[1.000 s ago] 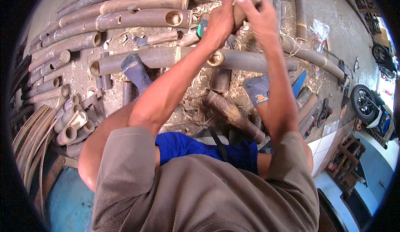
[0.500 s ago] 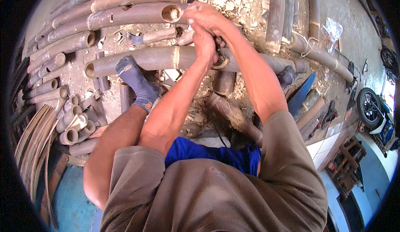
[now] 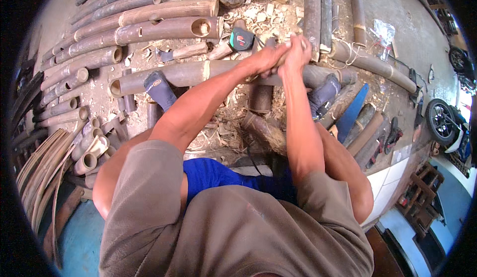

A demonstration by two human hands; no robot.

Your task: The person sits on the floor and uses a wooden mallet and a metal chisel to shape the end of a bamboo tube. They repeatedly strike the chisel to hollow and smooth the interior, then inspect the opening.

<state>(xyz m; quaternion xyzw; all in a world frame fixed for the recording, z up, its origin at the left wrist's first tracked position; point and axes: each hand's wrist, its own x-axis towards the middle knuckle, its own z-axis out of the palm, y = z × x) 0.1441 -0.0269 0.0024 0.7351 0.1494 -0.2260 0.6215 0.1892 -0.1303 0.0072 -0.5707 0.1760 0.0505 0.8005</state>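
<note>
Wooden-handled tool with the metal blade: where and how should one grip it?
Probably by its wooden handle, from above: the handle points right, away from the metal blade, and it lies between the near bamboo pole and the far bamboo pole.

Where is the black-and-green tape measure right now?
The tape measure is in the head view's upper middle, just right of the bamboo tube with a large round hole near its end, up and left of the person's left hand.
</note>
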